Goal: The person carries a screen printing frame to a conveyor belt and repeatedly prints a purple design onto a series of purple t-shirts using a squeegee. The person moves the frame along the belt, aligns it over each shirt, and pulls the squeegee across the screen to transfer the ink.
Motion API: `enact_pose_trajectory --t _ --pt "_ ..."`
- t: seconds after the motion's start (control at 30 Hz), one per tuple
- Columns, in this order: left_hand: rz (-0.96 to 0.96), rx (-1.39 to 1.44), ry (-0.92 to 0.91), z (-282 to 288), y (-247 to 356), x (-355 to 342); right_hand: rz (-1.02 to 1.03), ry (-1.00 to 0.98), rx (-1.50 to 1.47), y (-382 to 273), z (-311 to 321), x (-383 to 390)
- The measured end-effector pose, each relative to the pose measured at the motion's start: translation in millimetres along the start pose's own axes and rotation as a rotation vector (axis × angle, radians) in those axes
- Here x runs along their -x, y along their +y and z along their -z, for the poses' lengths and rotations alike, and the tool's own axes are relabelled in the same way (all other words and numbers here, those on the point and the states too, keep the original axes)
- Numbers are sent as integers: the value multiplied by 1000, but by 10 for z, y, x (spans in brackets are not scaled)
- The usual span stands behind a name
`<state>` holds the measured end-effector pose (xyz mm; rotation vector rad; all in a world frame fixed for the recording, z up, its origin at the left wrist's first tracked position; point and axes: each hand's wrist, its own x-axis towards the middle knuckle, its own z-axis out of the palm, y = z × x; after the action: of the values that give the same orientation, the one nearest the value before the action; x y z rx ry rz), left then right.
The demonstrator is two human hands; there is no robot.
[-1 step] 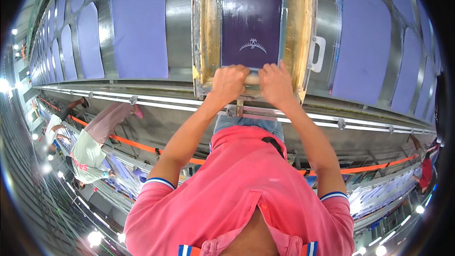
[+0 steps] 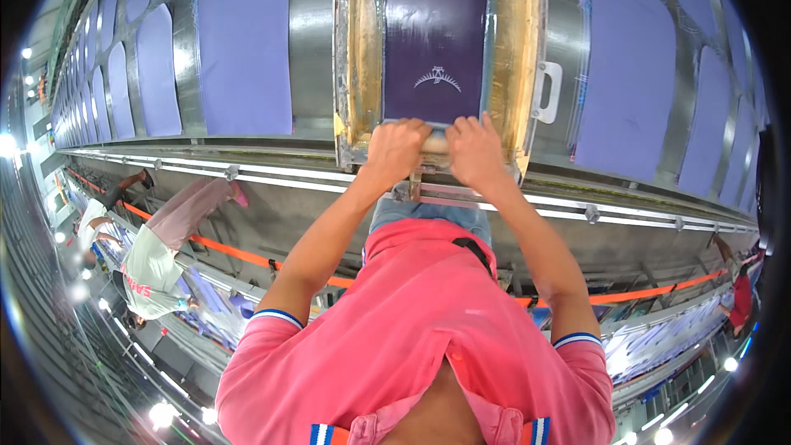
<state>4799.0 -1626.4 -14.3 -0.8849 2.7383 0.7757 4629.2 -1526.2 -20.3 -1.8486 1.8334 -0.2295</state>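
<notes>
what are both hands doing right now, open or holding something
Left hand: closed, holding the pale bar.
Right hand: closed, holding the same pale bar, to the right of the other hand.

Deep purple fills the screen [image 2: 432, 25] inside my yellow-tan frame [image 2: 360, 49], marked with a white spiky crescent motif [image 2: 437, 79]; a pale tan bar [image 2: 435, 144] crosses its near end; plain lavender panels [image 2: 245, 41] flank it; below it, my pink shirt [image 2: 445, 305] shows blue-and-white striped cuffs [image 2: 278, 316].
</notes>
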Motion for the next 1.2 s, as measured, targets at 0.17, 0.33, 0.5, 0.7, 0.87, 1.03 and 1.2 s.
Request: enact_pose_trajectory --t 0.17,0.33,0.5,0.7,0.87,1.03,1.2 --pt "-40 5 138 -79 60 120 -69 459 -349 438 533 -106" --pt "-9 -36 118 -110 31 210 -818 732 -237 1609 115 -367" --pt "-83 10 182 -164 -1 229 -589 876 -486 1739 164 -199" --pt "-20 85 197 211 -419 636 -736 772 -617 979 584 -571" --pt "-7 79 289 497 -1635 1181 -624 877 -665 53 -139 -1505" --pt "129 13 140 1078 -2735 1646 -593 871 -827 -1082 -645 -2308" --pt "114 38 180 1638 -3393 1580 -696 845 -1012 -1644 -885 -2565"
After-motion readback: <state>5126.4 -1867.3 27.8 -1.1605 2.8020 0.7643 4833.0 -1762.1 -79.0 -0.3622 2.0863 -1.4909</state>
